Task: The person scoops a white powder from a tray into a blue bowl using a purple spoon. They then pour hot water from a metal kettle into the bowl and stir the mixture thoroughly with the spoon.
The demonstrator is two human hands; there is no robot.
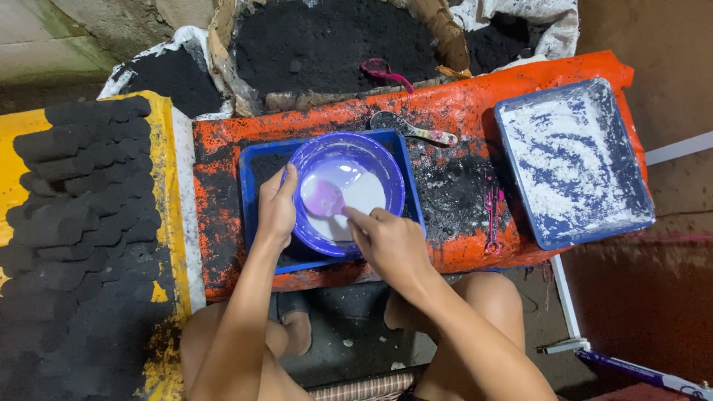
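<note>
At 9 o'clock, yellow sheet (167,223) carries rows of black briquettes (82,186). Centre: orange board (460,111), smeared with black powder, spans our knees. Our left hand (276,212) wraps rim of purple bowl (346,191) holding white liquid, bowl sitting in small blue tray (252,193). Our right hand (390,245) pinches purple spoon (324,199) dipped in liquid. At 12 o'clock, sacks of black powder (327,44). At 3 o'clock, large blue tray (573,160) dusted white.
</note>
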